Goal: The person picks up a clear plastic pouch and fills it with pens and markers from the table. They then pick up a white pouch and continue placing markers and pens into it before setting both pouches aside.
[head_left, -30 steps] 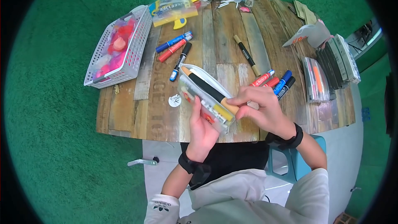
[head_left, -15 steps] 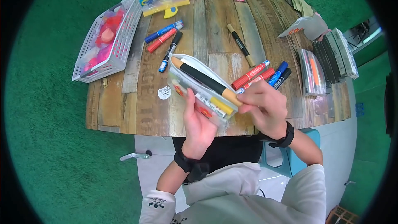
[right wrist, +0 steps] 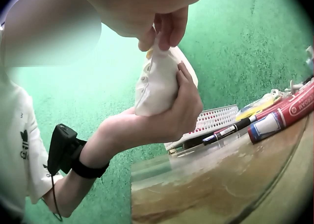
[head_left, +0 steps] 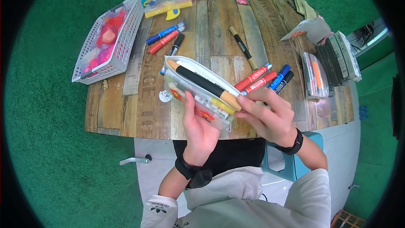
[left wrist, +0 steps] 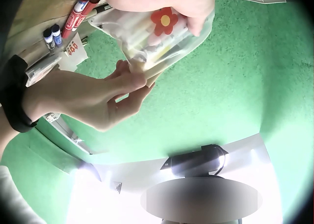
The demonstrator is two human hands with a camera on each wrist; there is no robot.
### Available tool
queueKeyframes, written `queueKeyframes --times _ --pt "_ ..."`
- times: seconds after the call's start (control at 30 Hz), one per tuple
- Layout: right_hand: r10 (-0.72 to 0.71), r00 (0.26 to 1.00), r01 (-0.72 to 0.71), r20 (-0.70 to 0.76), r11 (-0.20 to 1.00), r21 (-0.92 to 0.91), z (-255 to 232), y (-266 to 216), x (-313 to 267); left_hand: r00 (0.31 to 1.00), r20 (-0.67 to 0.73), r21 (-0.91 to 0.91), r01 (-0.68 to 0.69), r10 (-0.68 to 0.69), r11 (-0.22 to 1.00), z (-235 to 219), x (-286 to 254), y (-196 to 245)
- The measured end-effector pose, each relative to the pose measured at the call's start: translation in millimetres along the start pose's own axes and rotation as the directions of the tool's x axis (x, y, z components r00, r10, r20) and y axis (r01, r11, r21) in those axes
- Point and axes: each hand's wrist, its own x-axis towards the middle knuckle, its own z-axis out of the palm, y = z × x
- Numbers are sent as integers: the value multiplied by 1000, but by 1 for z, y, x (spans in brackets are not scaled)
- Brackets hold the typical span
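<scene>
My left hand (head_left: 200, 133) grips a clear-and-white zip pencil pouch (head_left: 192, 90) from below, thumb along its front. Red flower prints show on the pouch, and a yellow-and-white item is visible through its side. A black marker (head_left: 198, 80) with tan ends lies lengthwise in the open mouth. My right hand (head_left: 272, 116) pinches the marker's right tan end at the pouch's corner. In the left wrist view, the pouch (left wrist: 147, 37) hangs from my left hand, with the right hand's fingertips at its lower corner. In the right wrist view, the pouch's white back (right wrist: 159, 84) faces the camera.
Red markers (head_left: 253, 78), a blue marker (head_left: 279, 78) and another tan-ended marker (head_left: 242, 47) lie on the wooden table (head_left: 135, 114). More markers (head_left: 164, 33) lie left, near a white basket (head_left: 122, 55). A clear case of pens (head_left: 314, 76) stands right.
The tan-ended marker has slid leftward and sits further in the pouch, its right end nearer the corner. Both hands stay on the pouch and marker; the head view has shifted a little.
</scene>
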Motion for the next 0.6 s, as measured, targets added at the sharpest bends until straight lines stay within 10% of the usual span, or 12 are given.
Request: queueKeyframes --times 0.6 --pt "-115 984 155 139 931 -329 -7 3 -1 975 -130 148 -161 181 976 16 -9 -5"
